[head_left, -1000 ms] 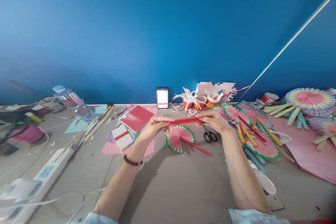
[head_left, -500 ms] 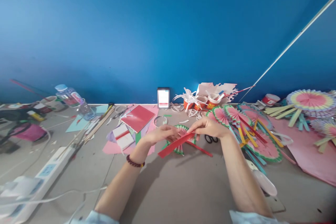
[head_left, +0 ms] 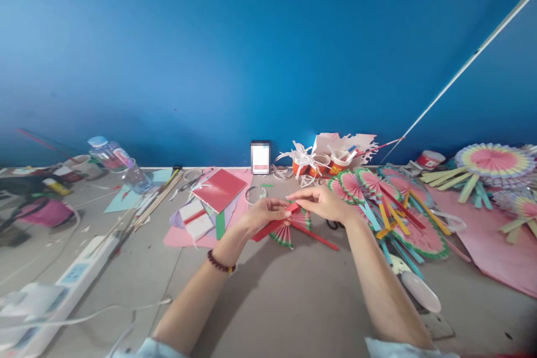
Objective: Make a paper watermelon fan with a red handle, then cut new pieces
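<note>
My left hand [head_left: 268, 213] grips a red paper strip [head_left: 267, 231], thumb on top and fingers closed behind it. The strip slants over a round pleated paper fan [head_left: 283, 236], pink with a green-and-white edge, which lies on the table. My right hand [head_left: 323, 203] is at the strip's upper end, its thumb and fingers closed about that end. From under the fan a second, narrower red strip [head_left: 316, 238] sticks out to the right. Beside my right hand, black scissor handles [head_left: 333, 224] are partly covered. The hands hide much of the fan's upper part.
Finished pleated fans with paper-strip tails [head_left: 403, 207] lie to the right, near a white computer mouse [head_left: 420, 292]. Red paper [head_left: 220, 189] and a tape roll [head_left: 255, 195] are behind. Paper cups [head_left: 321, 164] and a phone [head_left: 260, 158] stand by the wall. A power strip [head_left: 75, 274] lies left.
My left hand has moved slightly right and closed on the strip near its upper end. My right hand has shifted a little left, and the strip's upper end now looks bent over.
</note>
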`<action>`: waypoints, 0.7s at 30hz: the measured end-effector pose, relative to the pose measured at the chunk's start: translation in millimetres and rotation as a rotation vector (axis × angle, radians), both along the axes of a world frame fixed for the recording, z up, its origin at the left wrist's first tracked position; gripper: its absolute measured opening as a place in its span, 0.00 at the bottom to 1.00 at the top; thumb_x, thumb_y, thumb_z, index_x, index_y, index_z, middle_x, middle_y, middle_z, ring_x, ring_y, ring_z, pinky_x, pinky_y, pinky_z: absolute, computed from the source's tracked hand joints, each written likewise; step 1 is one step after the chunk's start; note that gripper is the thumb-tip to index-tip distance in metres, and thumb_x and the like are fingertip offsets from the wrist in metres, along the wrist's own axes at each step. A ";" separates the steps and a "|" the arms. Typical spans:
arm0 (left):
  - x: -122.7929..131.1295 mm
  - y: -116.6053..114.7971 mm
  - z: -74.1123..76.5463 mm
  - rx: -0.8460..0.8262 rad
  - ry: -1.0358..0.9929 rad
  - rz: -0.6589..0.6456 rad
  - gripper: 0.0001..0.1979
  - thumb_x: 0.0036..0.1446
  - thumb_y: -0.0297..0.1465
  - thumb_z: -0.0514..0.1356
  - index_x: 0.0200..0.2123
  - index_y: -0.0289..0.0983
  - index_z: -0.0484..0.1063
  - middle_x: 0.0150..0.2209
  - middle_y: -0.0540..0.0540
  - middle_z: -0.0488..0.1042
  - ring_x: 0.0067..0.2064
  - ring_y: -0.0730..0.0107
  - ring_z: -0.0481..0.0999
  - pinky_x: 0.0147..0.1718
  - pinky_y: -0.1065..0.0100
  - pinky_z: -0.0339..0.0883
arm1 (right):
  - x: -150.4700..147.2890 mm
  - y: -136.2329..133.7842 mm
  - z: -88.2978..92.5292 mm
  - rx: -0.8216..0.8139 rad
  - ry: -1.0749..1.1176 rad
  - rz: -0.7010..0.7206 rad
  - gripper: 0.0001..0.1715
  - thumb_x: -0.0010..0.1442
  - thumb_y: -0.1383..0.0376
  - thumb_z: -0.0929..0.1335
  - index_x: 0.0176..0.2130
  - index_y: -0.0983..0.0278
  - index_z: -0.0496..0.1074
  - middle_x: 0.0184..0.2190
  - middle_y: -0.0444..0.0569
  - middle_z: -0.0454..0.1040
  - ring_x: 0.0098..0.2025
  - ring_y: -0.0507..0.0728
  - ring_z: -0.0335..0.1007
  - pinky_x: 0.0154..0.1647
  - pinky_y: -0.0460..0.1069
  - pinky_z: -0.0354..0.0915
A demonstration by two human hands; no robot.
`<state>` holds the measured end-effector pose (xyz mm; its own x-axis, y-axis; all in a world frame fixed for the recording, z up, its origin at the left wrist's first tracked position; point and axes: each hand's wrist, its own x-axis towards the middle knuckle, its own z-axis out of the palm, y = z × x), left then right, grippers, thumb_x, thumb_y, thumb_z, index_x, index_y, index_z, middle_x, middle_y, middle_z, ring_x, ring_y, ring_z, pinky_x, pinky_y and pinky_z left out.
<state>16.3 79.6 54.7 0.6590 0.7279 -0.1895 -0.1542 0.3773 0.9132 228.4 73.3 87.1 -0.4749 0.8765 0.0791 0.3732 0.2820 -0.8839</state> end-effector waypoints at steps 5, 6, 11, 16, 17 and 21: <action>1.0 -0.3 2.9 0.052 0.061 0.122 0.18 0.38 0.33 0.72 0.34 0.32 0.77 0.26 0.46 0.77 0.27 0.73 0.74 0.28 0.73 0.66 | -4.3 2.2 -0.1 -0.069 0.032 -0.063 0.17 0.56 0.54 0.67 0.37 0.64 0.76 0.32 0.49 0.78 0.30 0.54 0.71 0.29 0.46 0.66; 1.0 0.1 2.6 0.059 0.069 0.141 0.17 0.37 0.33 0.72 0.33 0.33 0.77 0.26 0.46 0.77 0.26 0.74 0.74 0.28 0.73 0.66 | -5.0 2.6 -0.9 -0.087 0.026 -0.050 0.17 0.55 0.54 0.67 0.36 0.64 0.76 0.32 0.49 0.78 0.31 0.54 0.72 0.30 0.46 0.66; 0.7 1.8 -1.1 0.053 0.053 0.179 0.17 0.36 0.33 0.72 0.32 0.33 0.76 0.25 0.47 0.77 0.27 0.72 0.75 0.31 0.70 0.69 | -9.1 5.1 -9.0 -0.138 0.057 -0.088 0.15 0.54 0.55 0.69 0.33 0.65 0.75 0.29 0.48 0.76 0.31 0.53 0.71 0.30 0.45 0.65; 1.5 -0.6 1.7 0.046 0.060 0.150 0.16 0.38 0.36 0.71 0.31 0.34 0.78 0.28 0.44 0.78 0.30 0.67 0.77 0.36 0.66 0.70 | -11.6 9.3 -18.7 -0.221 0.168 -0.120 0.15 0.52 0.55 0.71 0.32 0.65 0.74 0.27 0.48 0.76 0.29 0.53 0.71 0.31 0.47 0.67; 1.5 -1.3 2.8 0.051 0.071 0.142 0.15 0.39 0.36 0.71 0.31 0.34 0.78 0.28 0.44 0.78 0.31 0.66 0.77 0.36 0.66 0.71 | -12.0 9.7 -19.4 -0.238 0.183 -0.117 0.15 0.51 0.55 0.71 0.32 0.65 0.73 0.27 0.48 0.76 0.29 0.53 0.72 0.32 0.47 0.67; 1.1 -1.5 5.4 0.069 0.120 0.120 0.14 0.39 0.37 0.70 0.28 0.33 0.78 0.26 0.43 0.78 0.30 0.65 0.78 0.35 0.67 0.70 | -14.1 9.4 -18.2 -0.300 0.235 -0.101 0.16 0.51 0.55 0.71 0.32 0.65 0.73 0.27 0.48 0.77 0.28 0.52 0.73 0.32 0.47 0.69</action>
<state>17.4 78.1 60.1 0.5420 0.8142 -0.2081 -0.0829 0.2982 0.9509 214.4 82.7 68.9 -0.3849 0.9184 -0.0913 0.1631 -0.0297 -0.9862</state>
